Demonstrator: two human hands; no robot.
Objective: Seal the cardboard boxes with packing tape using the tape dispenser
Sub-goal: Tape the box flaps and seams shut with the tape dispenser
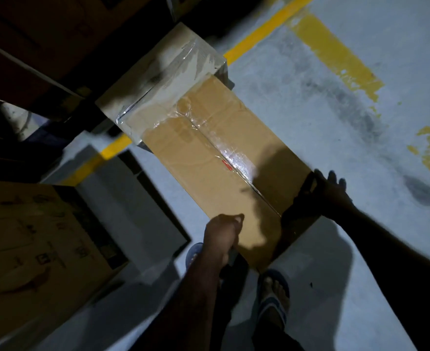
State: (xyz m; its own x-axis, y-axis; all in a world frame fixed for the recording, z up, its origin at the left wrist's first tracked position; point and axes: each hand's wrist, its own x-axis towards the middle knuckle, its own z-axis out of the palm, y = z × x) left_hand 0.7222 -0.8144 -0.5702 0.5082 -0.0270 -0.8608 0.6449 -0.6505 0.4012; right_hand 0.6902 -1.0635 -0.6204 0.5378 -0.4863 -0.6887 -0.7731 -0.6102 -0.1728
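Note:
A long brown cardboard box (208,173) lies in front of me, with clear packing tape (224,148) shining along its centre seam. My left hand (222,236) grips the box's near left edge, fingers curled over it. In deep shadow, my right hand (331,190) rests against the box's right side near the corner, its fingers straight and spread. The far end of this box overlaps a second taped cardboard box (163,69). No tape dispenser is in view.
A printed cardboard box (31,244) stands at the left, with a grey flat-topped box (132,198) beside it. My sandalled feet (273,295) are under the box's near end. Yellow lines (335,54) mark the pale concrete floor; dark shelving fills the top left.

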